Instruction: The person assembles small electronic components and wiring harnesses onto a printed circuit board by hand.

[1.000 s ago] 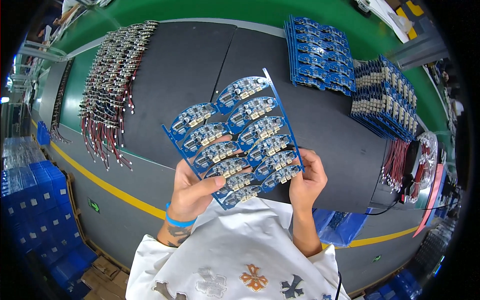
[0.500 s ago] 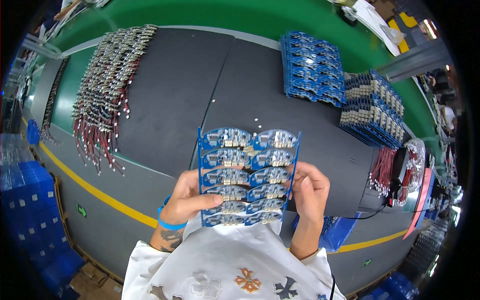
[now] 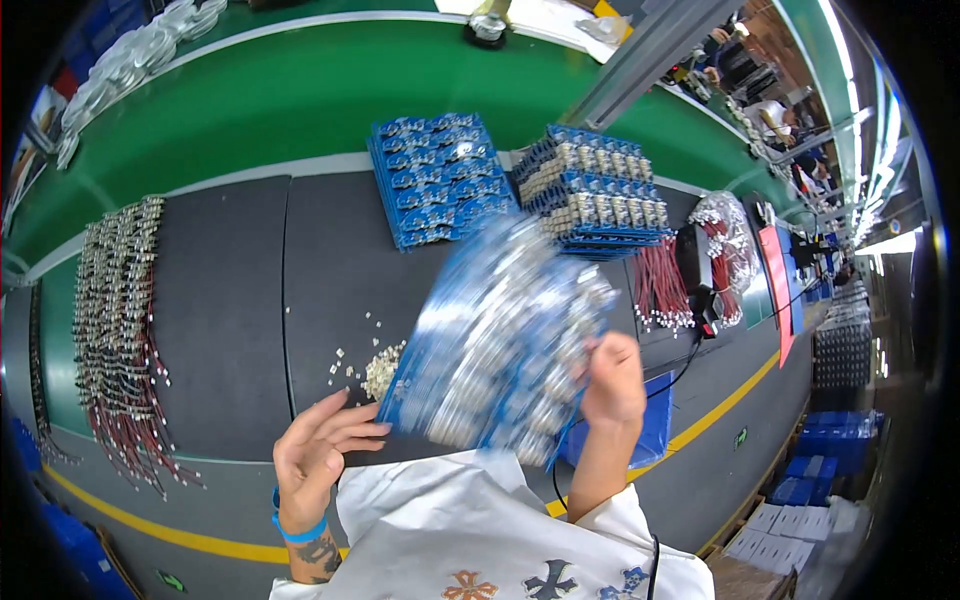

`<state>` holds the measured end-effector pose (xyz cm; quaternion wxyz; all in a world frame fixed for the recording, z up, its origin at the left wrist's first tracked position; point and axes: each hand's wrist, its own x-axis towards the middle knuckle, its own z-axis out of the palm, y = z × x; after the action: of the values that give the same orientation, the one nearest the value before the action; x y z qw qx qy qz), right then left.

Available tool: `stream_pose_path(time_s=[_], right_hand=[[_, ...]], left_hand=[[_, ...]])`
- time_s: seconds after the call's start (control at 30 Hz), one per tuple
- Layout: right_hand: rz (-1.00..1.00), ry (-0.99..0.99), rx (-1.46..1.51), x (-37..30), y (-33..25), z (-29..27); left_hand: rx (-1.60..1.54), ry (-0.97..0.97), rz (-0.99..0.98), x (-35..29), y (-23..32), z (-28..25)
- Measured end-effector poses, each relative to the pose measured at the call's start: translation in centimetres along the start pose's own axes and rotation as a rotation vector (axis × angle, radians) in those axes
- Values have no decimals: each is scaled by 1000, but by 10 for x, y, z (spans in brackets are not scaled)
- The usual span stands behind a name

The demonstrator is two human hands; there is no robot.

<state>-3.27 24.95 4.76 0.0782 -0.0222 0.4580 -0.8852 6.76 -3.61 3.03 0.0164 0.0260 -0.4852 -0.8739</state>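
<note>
My right hand [image 3: 612,385] grips the right edge of a blue circuit board panel [image 3: 490,340], which is tilted and smeared by motion. Beside the panel's lower left edge is my left hand [image 3: 318,445], fingers spread and holding nothing; a blue band circles that wrist. A small heap of cream connectors [image 3: 381,371] lies on the dark mat, partly hidden behind the panel. Beyond it lies a stack of blue board panels [image 3: 440,180]. Right of that stands a second stack of panels with cream connectors [image 3: 600,190].
Rows of small boards with red wires [image 3: 118,320] lie at the left. Bundled red wires [image 3: 660,285], a black box [image 3: 692,258] and a clear plastic bag [image 3: 735,225] sit at the right. A blue bin [image 3: 650,425] is below the table edge. A metal post [image 3: 640,65] rises behind the stacks.
My left hand has let go of the panel and opened. The panel has swung to a tilt in my right hand, uncovering the connector heap. The view has turned to the right.
</note>
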Motion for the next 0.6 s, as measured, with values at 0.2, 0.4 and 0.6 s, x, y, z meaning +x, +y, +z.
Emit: stream_pose_path(time_s=[0.2, 0.4, 0.6], right_hand=[[-242, 221, 192, 51, -40, -31], [-280, 443, 157, 91, -39, -42], [-247, 465, 89, 103, -37, -43]], left_hand=[[357, 164, 208, 6, -21, -19], [526, 294, 308, 10, -30, -21], [534, 313, 300, 10, -32, -24]])
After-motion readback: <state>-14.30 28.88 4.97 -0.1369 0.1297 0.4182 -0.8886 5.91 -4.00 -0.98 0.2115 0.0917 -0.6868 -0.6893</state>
